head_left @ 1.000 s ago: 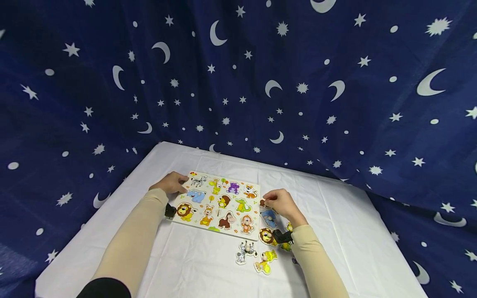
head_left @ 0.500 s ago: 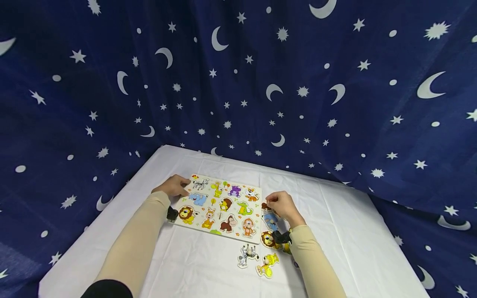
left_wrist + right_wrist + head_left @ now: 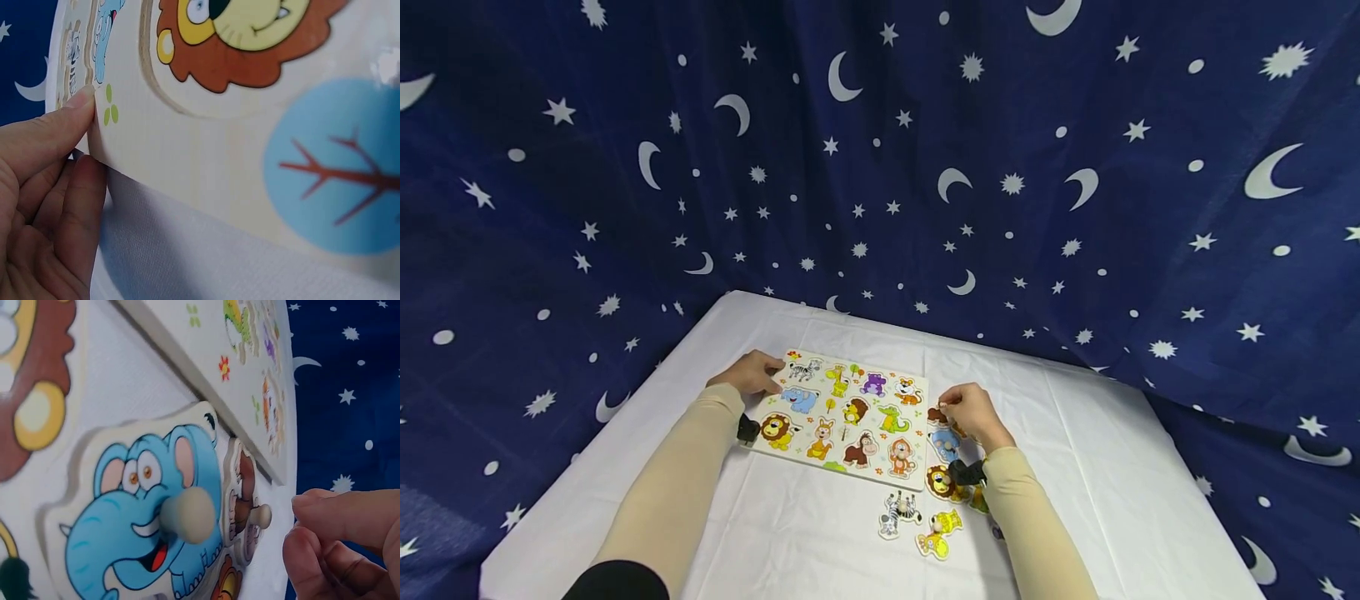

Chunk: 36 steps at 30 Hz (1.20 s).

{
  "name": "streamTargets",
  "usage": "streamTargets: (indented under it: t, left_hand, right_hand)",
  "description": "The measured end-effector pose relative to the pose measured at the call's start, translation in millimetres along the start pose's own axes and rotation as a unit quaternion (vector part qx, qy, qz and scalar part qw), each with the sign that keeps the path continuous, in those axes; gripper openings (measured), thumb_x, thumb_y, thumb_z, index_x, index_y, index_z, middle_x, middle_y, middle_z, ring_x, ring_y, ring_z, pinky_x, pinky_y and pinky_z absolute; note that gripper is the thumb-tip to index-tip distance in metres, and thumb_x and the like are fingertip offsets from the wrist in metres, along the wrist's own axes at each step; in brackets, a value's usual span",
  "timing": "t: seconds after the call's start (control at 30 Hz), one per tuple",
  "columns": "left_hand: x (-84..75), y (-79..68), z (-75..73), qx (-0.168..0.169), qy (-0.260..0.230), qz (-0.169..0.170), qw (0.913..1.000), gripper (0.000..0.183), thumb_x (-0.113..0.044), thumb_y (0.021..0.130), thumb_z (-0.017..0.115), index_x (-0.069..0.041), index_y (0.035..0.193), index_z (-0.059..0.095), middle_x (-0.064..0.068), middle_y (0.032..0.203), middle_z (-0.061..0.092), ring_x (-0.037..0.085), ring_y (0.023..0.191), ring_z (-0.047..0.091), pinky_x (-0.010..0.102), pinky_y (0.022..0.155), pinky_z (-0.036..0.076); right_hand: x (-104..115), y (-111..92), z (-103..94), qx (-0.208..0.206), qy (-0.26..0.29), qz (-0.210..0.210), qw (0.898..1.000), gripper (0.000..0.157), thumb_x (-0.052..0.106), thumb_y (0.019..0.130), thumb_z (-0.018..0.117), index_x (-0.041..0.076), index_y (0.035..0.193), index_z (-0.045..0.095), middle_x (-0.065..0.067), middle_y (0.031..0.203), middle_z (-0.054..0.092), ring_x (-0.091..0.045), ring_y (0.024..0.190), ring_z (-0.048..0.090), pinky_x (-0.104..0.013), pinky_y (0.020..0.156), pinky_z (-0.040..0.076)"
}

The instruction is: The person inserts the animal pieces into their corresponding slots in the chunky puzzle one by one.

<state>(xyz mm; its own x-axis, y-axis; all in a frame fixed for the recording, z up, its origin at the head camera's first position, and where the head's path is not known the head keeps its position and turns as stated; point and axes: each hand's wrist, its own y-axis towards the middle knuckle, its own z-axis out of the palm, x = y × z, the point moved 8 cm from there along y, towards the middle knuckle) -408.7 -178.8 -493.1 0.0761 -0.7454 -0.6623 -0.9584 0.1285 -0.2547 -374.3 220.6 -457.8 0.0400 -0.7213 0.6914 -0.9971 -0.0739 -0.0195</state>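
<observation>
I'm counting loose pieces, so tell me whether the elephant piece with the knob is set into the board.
No, the elephant piece lies on the white cloth beside the board.

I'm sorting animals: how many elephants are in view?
2: one elephant picture on the board near the left hand; one loose elephant piece beside the board's right edge. The right forearm may hide others.
</observation>
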Motion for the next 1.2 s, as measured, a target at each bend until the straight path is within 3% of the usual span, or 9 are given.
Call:
streamTargets:
  t: [0.37, 0.7, 0.87, 1.2]
  left_hand:
    - [-1.5, -3.1, 1.1, 0.001, 0.009, -0.004, 0.9999, 0.065, -0.010, 0.086, 0.077, -0.001, 0.145, 0.050, 0.019, 0.154, 0.045, 0.039, 0.146, 0.037, 0.051, 0.119, 0.033]
    - [-3.2, -6.2, 3.3, 0.000, 0.000, -0.021, 0.9998, 0.064, -0.010, 0.088, 0.076, -0.003, 0.146, 0.049, 0.017, 0.157, 0.041, 0.038, 0.146, 0.037, 0.050, 0.120, 0.034]
    - [-1.4, -4.0, 2.2, 0.002, -0.010, -0.032, 0.9994, 0.064, -0.009, 0.088, 0.075, -0.004, 0.147, 0.049, 0.016, 0.158, 0.040, 0.037, 0.148, 0.034, 0.050, 0.120, 0.032]
    - [-4.9, -7.1, 0.5, 0.003, 0.006, -0.021, 0.9998, 0.065, -0.011, 0.088, 0.075, -0.003, 0.147, 0.048, 0.018, 0.157, 0.041, 0.038, 0.147, 0.036, 0.049, 0.120, 0.033]
  right_hand:
    - [-7.3, 4.6, 6.3, 0.022, -0.017, 0.022, 0.999, 0.015, -0.005, 0.088, 0.065, 0.000, 0.098, 0.076, -0.015, 0.095, 0.072, -0.022, 0.082, 0.063, -0.029, 0.064, 0.051]
    - [-9.9, 9.2, 9.4, 0.022, -0.031, 0.006, 0.999, 0.019, -0.007, 0.083, 0.064, -0.001, 0.095, 0.077, -0.015, 0.090, 0.073, -0.020, 0.076, 0.062, -0.027, 0.060, 0.050]
    - [-14.3, 11.0, 10.0, 0.021, -0.017, 0.017, 0.999, 0.020, -0.008, 0.081, 0.064, -0.001, 0.095, 0.077, -0.015, 0.091, 0.073, -0.019, 0.073, 0.060, -0.026, 0.057, 0.048]
    - [-16.8, 15.1, 13.8, 0.025, -0.016, 0.018, 0.999, 0.022, -0.009, 0.080, 0.065, 0.000, 0.095, 0.077, -0.014, 0.090, 0.073, -0.019, 0.076, 0.060, -0.025, 0.059, 0.047]
